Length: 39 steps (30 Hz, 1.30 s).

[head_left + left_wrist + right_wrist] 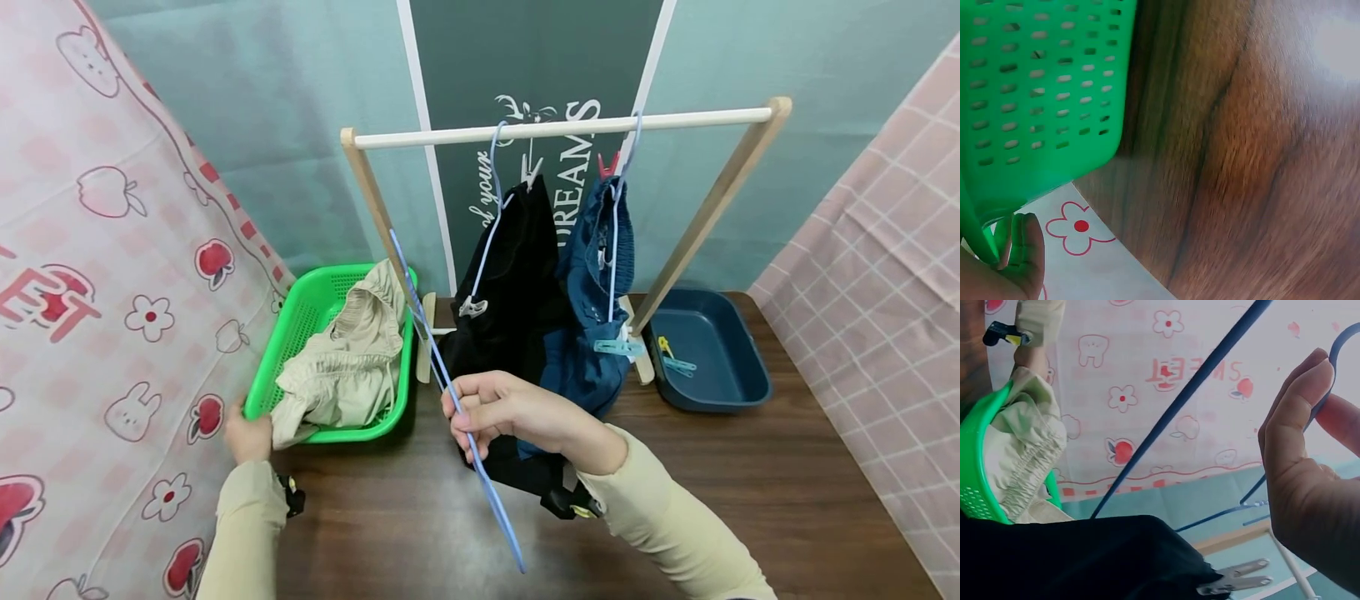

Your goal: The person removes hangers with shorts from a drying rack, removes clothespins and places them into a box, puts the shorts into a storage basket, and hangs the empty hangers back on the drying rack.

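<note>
Over the worktop (375, 525), the right hand (517, 412) pinches a light-blue hanger (491, 492) between thumb and fingers. The left hand (249, 435) is clamped on the near left corner of a green basket (311, 310) – a beige garment (352, 367) lies crumpled inside. Farther, black trousers (521, 275) and a blue garment (581, 350) hang from a rack (450, 136), a tray (723, 333) to their right.
</note>
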Motion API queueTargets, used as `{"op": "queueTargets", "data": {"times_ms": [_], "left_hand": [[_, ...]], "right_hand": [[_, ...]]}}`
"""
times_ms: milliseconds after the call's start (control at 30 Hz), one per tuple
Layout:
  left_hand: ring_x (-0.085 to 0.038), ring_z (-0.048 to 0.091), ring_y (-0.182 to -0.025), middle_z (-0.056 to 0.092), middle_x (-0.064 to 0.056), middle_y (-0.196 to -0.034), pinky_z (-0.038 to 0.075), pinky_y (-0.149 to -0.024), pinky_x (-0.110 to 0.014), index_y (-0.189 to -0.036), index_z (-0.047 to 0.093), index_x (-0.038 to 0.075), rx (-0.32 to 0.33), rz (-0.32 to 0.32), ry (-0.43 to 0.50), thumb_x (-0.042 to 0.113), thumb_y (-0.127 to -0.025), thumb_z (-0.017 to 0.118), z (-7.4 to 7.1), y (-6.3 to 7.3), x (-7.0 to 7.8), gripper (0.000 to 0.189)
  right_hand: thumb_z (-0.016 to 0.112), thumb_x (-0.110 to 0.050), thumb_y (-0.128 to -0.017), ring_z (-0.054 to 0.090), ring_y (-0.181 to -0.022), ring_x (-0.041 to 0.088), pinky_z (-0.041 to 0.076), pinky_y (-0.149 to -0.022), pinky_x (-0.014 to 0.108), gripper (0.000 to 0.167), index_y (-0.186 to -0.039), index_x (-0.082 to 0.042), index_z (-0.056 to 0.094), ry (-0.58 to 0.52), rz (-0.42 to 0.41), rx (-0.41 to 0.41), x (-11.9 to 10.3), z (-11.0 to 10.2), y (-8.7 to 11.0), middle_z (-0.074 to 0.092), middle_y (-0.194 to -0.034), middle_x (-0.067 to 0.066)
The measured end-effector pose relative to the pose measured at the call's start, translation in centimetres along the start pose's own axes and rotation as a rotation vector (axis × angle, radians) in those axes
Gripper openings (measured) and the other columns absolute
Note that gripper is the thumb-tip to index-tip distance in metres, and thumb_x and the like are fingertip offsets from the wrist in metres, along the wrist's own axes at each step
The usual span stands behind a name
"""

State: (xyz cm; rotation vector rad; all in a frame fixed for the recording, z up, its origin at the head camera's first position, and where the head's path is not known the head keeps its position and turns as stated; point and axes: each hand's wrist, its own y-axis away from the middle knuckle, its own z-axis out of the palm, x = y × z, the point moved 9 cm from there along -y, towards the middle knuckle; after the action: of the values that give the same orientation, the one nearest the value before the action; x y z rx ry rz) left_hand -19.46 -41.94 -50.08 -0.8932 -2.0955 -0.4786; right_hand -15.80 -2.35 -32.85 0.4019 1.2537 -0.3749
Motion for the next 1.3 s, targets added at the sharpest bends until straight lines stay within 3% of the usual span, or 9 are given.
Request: {"op": "queueTargets", "data": {"times_ms": [167, 467, 600, 667, 800, 1000, 1133, 1300], "left_hand": [[-0.051, 0.039, -0.123, 0.042, -0.037, -0.136, 0.028, -0.108, -0.058, -0.141, 0.035, -0.008, -0.010, 0.002, 0.009, -0.007, -0.079, 0.039, 0.5, -0.5, -0.2, 0.062], [-0.053, 0.039, -0.118, 0.040, -0.039, -0.127, 0.030, -0.104, -0.060, -0.136, 0.028, -0.012, -0.061, 0.007, -0.136, -0.003, -0.080, 0.045, 1.2, -1.0, 0.1, 0.060], [-0.054, 0.038, -0.118, 0.038, -0.041, -0.126, 0.030, -0.103, -0.061, -0.136, 0.026, -0.012, -0.071, -0.006, -0.141, -0.002, -0.081, 0.046, 1.3, -1.0, 0.1, 0.059], [-0.054, 0.038, -0.118, 0.038, -0.041, -0.127, 0.030, -0.103, -0.061, -0.136, 0.026, -0.011, -0.070, -0.008, -0.142, -0.001, -0.081, 0.046, 1.4, -1.0, 0.1, 0.059], [-0.055, 0.038, -0.118, 0.038, -0.041, -0.127, 0.030, -0.102, -0.061, -0.135, 0.026, -0.012, -0.072, -0.007, -0.148, 0.000, -0.080, 0.045, 1.6, -0.8, 0.2, 0.060], [-0.057, 0.039, -0.115, 0.038, -0.042, -0.125, 0.032, -0.099, -0.064, -0.134, 0.026, -0.014, -0.068, -0.009, -0.161, 0.000, -0.079, 0.045, 1.3, -0.8, -0.1, 0.059], [-0.057, 0.039, -0.115, 0.038, -0.042, -0.125, 0.032, -0.098, -0.064, -0.133, 0.025, -0.014, -0.070, -0.015, -0.172, 0.001, -0.080, 0.044, 1.2, -0.7, -0.5, 0.059], [-0.057, 0.039, -0.115, 0.038, -0.043, -0.124, 0.032, -0.097, -0.064, -0.134, 0.025, -0.013, -0.074, -0.029, -0.185, 0.003, -0.079, 0.044, 1.1, -0.4, -0.6, 0.060]], "right_hand": [[0.054, -0.014, -0.093, 0.059, -0.066, 0.008, 0.048, -0.060, 0.020, 0.013, -0.097, -0.002, 0.049, 0.044, -0.055, -0.066, -1.3, 0.8, 1.2, 0.062, -0.073, -0.006], [0.051, -0.012, -0.095, 0.059, -0.067, 0.007, 0.050, -0.060, 0.022, 0.029, -0.100, 0.014, 0.040, 0.071, -0.200, -0.136, -4.2, 1.3, 3.7, 0.061, -0.077, -0.006], [0.048, -0.008, -0.096, 0.055, -0.064, 0.010, 0.050, -0.059, 0.027, 0.014, -0.101, 0.005, 0.047, 0.070, -0.286, -0.126, -5.7, 1.0, 5.2, 0.061, -0.076, -0.006], [0.045, -0.004, -0.095, 0.054, -0.063, 0.013, 0.051, -0.059, 0.030, 0.009, -0.102, -0.001, 0.050, 0.045, -0.340, -0.114, -6.4, 0.7, 6.0, 0.060, -0.075, -0.004], [0.037, 0.005, -0.094, 0.050, -0.061, 0.021, 0.049, -0.055, 0.035, 0.021, -0.108, -0.002, 0.052, 0.008, -0.487, -0.121, -7.7, -0.2, 8.0, 0.051, -0.072, 0.009], [0.030, 0.008, -0.092, 0.044, -0.056, 0.026, 0.043, -0.045, 0.033, 0.029, -0.116, 0.007, 0.047, 0.020, -0.764, -0.229, -9.5, 0.0, 11.2, 0.040, -0.068, 0.019], [0.029, 0.008, -0.090, 0.045, -0.052, 0.022, 0.044, -0.046, 0.025, 0.023, -0.109, 0.016, 0.041, 0.034, -0.921, -0.291, -10.5, 0.2, 13.4, 0.041, -0.062, 0.017], [0.030, 0.004, -0.091, 0.050, -0.048, 0.014, 0.046, -0.049, 0.016, 0.015, -0.095, 0.018, 0.034, 0.142, -1.031, -0.405, -10.5, 0.5, 16.0, 0.044, -0.054, 0.010]]}}
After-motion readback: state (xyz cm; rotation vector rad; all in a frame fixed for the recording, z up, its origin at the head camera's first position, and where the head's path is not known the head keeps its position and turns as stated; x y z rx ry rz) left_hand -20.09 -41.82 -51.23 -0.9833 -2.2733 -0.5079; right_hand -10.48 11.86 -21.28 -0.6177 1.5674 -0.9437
